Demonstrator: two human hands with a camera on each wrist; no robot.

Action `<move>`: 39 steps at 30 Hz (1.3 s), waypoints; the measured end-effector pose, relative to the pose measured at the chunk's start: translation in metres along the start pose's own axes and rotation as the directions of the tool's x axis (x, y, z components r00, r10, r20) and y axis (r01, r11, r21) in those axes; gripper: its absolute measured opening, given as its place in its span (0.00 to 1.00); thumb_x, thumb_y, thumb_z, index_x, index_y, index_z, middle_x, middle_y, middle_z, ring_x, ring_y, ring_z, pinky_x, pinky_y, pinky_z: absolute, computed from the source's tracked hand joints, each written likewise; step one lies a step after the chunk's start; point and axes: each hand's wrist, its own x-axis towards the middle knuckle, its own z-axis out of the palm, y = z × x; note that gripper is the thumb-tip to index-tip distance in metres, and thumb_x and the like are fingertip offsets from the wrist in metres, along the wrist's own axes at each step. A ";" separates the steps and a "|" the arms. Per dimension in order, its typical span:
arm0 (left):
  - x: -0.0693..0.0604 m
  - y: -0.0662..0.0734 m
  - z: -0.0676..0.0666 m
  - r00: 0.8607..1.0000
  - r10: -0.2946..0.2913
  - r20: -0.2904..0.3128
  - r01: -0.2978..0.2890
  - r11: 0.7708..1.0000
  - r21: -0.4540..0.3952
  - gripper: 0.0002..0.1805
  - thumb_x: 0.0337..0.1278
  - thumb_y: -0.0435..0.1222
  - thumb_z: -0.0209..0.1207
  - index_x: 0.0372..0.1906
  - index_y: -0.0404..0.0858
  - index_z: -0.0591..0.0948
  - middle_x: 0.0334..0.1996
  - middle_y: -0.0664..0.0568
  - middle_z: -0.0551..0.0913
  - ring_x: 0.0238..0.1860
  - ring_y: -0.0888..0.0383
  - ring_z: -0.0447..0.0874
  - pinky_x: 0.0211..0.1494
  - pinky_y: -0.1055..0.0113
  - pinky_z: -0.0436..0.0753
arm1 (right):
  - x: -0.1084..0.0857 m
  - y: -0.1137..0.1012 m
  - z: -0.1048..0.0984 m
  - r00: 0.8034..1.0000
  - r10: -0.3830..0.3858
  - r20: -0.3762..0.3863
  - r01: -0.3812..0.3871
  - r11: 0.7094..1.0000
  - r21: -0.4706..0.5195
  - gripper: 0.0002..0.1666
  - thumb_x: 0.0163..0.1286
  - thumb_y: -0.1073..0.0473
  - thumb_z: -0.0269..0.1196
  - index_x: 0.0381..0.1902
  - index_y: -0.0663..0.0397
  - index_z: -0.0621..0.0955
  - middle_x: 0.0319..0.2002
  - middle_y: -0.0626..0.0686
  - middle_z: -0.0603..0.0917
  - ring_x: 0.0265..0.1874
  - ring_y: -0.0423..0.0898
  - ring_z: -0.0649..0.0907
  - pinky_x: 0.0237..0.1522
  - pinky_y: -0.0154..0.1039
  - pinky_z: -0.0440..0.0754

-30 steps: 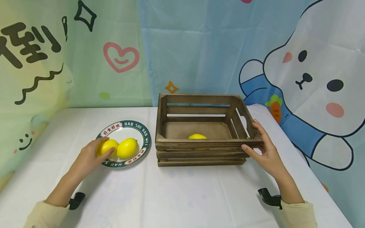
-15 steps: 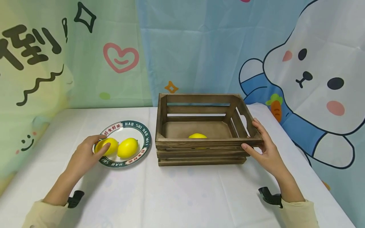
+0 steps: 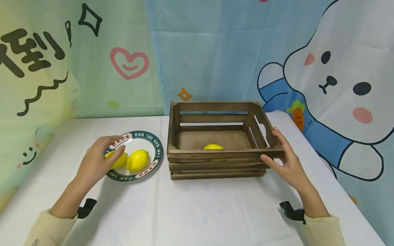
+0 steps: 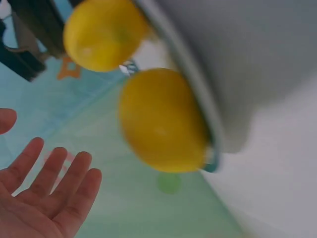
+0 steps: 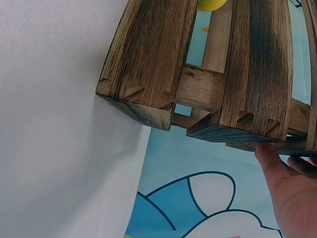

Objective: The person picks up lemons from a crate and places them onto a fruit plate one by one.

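Observation:
In the head view, my left hand [image 3: 100,159] hovers over the left side of a white plate with a green rim [image 3: 158,150]. Two lemons lie on that plate: the left lemon [image 3: 120,162], partly covered by my thumb, and the right lemon [image 3: 137,160]. The left wrist view shows my fingers [image 4: 62,186] extended, apart from the nearer lemon [image 4: 163,121]. My right hand [image 3: 287,165] holds the right end of a brown slatted wooden crate [image 3: 215,165], thumb at its front corner and fingers along its end. Behind the crate's front slats sits another lemon [image 3: 213,146], mostly hidden.
A white cloth [image 3: 197,212] covers the table. Behind it hangs a printed backdrop [image 3: 209,61] with a cartoon rabbit at the right. Black camera mounts stick out at both wrists, the left mount [image 3: 87,208] and the right mount [image 3: 290,212].
My left hand has let go of the left lemon and risen slightly above it; the lemon stays on the plate. The right hand and the crate have kept their places.

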 end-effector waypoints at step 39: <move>0.075 0.128 0.021 0.760 0.627 0.171 -0.559 0.765 -0.322 0.23 0.61 0.36 0.64 0.61 0.40 0.76 0.56 0.53 0.77 0.46 0.61 0.75 0.50 0.59 0.78 | -0.002 0.000 0.001 1.000 -0.011 -0.001 0.011 0.999 0.039 0.51 0.61 0.73 0.65 0.77 0.49 0.55 0.78 0.50 0.49 0.74 0.39 0.55 0.54 0.17 0.66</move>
